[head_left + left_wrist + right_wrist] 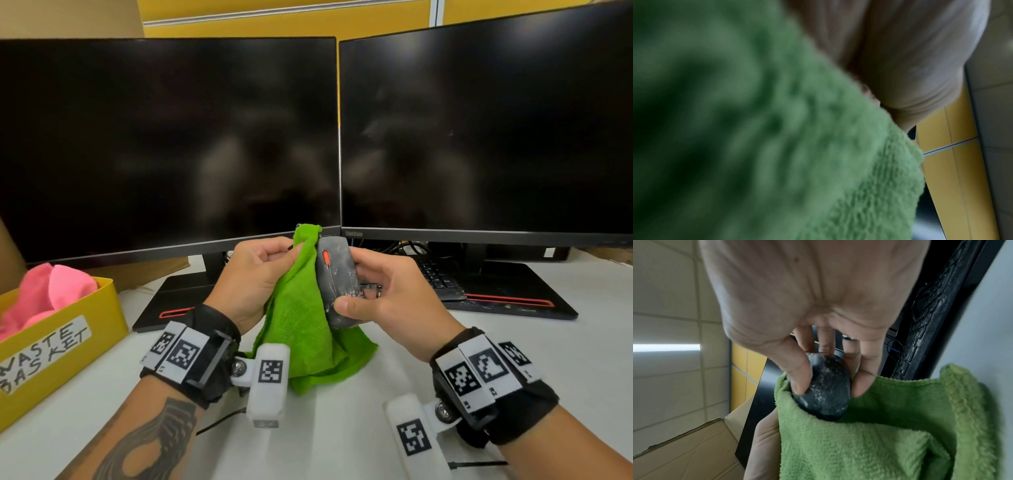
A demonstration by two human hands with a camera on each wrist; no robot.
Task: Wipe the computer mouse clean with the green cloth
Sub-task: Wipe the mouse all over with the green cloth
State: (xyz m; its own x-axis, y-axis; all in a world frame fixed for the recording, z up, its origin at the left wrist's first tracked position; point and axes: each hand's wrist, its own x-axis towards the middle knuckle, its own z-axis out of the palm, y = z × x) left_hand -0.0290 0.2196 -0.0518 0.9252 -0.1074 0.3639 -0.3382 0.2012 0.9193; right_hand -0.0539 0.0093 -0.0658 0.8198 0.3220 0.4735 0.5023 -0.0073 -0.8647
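Note:
A dark grey computer mouse (337,281) with a red scroll wheel and white smears is held in the air before the monitors. My right hand (383,291) grips it, thumb on its near end, fingers behind. In the right wrist view the mouse (826,391) sits between thumb and fingers above the cloth (879,434). The green cloth (305,315) hangs against the mouse's left side down to the desk. My left hand (257,270) pinches the cloth near its top. The left wrist view is filled by blurred cloth (777,146) and palm.
Two dark monitors (171,137) (486,130) stand close behind the hands. A yellow box (68,329) labelled waste basket holds a pink cloth (51,291) at the left. A black keyboard (438,277) lies under the right monitor. White desk (325,428) lies in front.

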